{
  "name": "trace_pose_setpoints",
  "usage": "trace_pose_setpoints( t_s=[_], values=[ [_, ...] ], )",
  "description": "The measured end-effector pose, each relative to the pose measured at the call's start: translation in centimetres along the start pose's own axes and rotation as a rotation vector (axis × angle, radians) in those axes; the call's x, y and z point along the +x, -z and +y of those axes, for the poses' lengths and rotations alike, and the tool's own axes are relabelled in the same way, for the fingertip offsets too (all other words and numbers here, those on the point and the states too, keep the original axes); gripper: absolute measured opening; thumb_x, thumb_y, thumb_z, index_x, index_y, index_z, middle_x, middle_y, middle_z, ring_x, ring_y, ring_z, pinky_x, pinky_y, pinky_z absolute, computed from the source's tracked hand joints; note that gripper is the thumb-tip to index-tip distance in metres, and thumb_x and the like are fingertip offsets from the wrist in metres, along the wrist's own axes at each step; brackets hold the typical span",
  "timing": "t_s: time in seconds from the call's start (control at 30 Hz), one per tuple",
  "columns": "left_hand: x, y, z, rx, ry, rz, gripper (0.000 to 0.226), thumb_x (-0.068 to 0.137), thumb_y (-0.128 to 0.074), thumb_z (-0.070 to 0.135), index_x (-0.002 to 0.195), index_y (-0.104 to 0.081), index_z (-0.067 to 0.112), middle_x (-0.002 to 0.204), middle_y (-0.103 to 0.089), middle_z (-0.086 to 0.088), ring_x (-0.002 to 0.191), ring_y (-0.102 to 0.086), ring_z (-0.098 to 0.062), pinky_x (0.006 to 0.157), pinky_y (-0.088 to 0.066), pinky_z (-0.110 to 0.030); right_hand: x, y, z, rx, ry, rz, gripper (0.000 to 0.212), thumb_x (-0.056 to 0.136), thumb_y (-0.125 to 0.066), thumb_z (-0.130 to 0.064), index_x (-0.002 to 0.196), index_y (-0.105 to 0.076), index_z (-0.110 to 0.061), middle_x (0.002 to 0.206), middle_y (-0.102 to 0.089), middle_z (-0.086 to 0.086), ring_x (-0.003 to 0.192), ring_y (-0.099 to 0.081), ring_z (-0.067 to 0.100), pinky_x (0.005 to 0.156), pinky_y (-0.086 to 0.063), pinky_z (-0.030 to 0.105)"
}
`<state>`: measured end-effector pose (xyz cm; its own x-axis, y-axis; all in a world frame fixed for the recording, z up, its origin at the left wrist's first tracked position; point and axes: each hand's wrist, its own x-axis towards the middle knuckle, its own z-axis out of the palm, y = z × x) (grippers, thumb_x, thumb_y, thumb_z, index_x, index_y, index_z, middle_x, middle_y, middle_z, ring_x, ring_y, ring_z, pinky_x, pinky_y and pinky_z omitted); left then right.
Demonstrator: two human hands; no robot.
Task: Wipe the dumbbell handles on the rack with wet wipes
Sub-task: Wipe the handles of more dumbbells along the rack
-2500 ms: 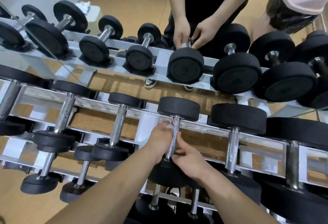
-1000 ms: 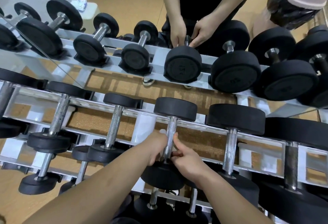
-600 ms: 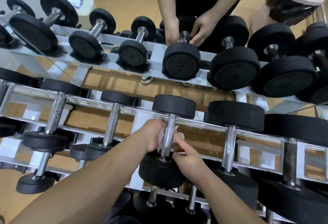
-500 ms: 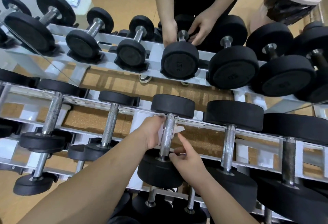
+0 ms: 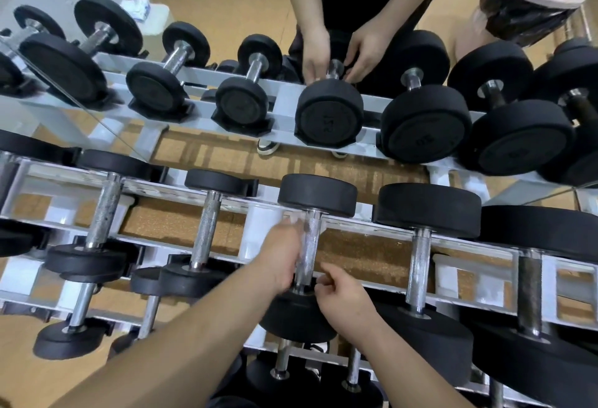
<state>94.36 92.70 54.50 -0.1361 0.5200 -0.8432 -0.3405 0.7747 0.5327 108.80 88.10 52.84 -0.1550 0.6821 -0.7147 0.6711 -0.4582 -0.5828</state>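
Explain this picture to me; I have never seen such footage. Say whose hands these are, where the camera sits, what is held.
There is no machine: a person wears one wide-angle camera on the head, looking down at their own bare hands. Below, a white rack carries black-ended dumbbells side by side. The left hand, blurred, holds a white wet wipe against one dumbbell handle. The right hand sits curled at that handle's near end; whether it pinches anything is unclear. The upper half looks like a mirror repeating rack and hands.
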Motion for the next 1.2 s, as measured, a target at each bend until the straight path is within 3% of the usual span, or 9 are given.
trace_pose_setpoints(
  t_s=[0.17,0.37,0.5,0.63,0.7,0.8,0.93,1.1,1.2],
  values=[
    [-2.2,-0.9,-0.6,0.078,-0.108,0.036,0.024,0.107,-0.048,0.033,0.114,-0.070,0.040,0.115,-0.071,0.003,0.112,-0.063,-0.023,0.102,-0.051,-0.041,0.2,0.2,-0.4,-0.049,0.001,-0.010,0.052,0.102,-0.051,-0.020,0.154,-0.046,-0.024,0.123,-0.065,-0.009,0.108,-0.062,0.009,0.086,-0.042,0.017],
    [-1.6,-1.4,-2.6,0.667,-0.346,0.097,0.051,0.108,-0.037,0.024,0.159,-0.037,0.020,0.140,-0.060,-0.012,0.127,-0.057,-0.031,0.105,-0.045,-0.035,0.0,-0.2,-0.4,-0.076,0.012,0.036,0.029,0.092,-0.050,-0.009,0.110,-0.067,-0.025,0.102,-0.075,-0.002,0.100,-0.068,0.021,0.095,-0.053,0.043],
    [-3.4,0.2,-3.3,1.073,-0.296,0.067,0.036,0.099,-0.046,0.015,0.130,-0.058,0.002,0.124,-0.066,-0.018,0.115,-0.063,-0.037,0.091,-0.049,-0.037,-0.2,-0.3,-0.7,-0.104,0.031,0.038,0.034,0.095,-0.054,-0.011,0.123,-0.065,-0.025,0.114,-0.074,0.000,0.110,-0.067,0.022,0.098,-0.052,0.036],
    [-3.4,-0.1,-0.2,0.615,-0.178,0.025,0.016,0.099,-0.046,0.005,0.105,-0.061,0.004,0.090,-0.061,-0.011,0.081,-0.063,-0.025,0.063,-0.047,-0.025,-0.3,-0.4,-0.8,-0.116,0.019,0.024,0.029,0.099,-0.049,-0.009,0.116,-0.062,-0.030,0.112,-0.072,0.001,0.108,-0.064,0.021,0.092,-0.048,0.029],
    [-1.9,-0.9,2.0,0.380,-0.200,0.044,0.017,0.103,-0.044,0.008,0.104,-0.060,0.006,0.084,-0.055,-0.006,0.071,-0.051,-0.015,0.056,-0.039,-0.023,0.1,-0.5,-0.5,-0.100,0.001,0.021,0.040,0.102,-0.048,-0.013,0.137,-0.059,-0.028,0.128,-0.069,0.001,0.121,-0.061,0.019,0.099,-0.044,0.025],
    [-1.2,-1.4,2.0,0.426,-0.262,0.049,0.020,0.104,-0.043,0.012,0.108,-0.061,0.005,0.089,-0.060,-0.008,0.079,-0.057,-0.022,0.064,-0.044,-0.029,0.4,-0.5,-0.2,-0.107,-0.012,0.000,0.047,0.103,-0.049,-0.016,0.150,-0.053,-0.020,0.142,-0.064,0.002,0.133,-0.057,0.020,0.109,-0.041,0.027],
    [-2.6,0.6,-2.7,0.998,-0.207,0.024,0.024,0.097,-0.049,0.016,0.114,-0.064,0.005,0.113,-0.069,-0.013,0.103,-0.065,-0.033,0.084,-0.051,-0.035,0.2,-0.4,-0.3,-0.136,0.015,0.023,0.043,0.099,-0.049,-0.014,0.139,-0.061,-0.025,0.121,-0.072,-0.003,0.114,-0.065,0.019,0.104,-0.050,0.034],
    [-0.1,0.4,-0.3,0.404,-0.122,-0.018,0.034,0.089,-0.052,0.017,0.121,-0.060,0.008,0.111,-0.071,-0.022,0.090,-0.066,-0.031,0.078,-0.058,-0.041,0.3,-0.3,-0.2,-0.055,-0.022,-0.004,0.051,0.099,-0.050,-0.006,0.149,-0.053,-0.020,0.104,-0.064,-0.009,0.095,-0.060,0.007,0.074,-0.041,0.007],
    [0.0,-0.7,1.0,0.272,-0.198,-0.018,0.016,0.105,-0.042,0.015,0.108,-0.058,0.020,0.113,-0.068,-0.009,0.096,-0.060,-0.021,0.082,-0.049,-0.031,0.2,-0.3,-0.2,-0.048,-0.034,-0.002,0.055,0.099,-0.050,-0.007,0.152,-0.050,-0.019,0.118,-0.064,-0.007,0.107,-0.059,0.008,0.086,-0.040,0.014]
  ],
)
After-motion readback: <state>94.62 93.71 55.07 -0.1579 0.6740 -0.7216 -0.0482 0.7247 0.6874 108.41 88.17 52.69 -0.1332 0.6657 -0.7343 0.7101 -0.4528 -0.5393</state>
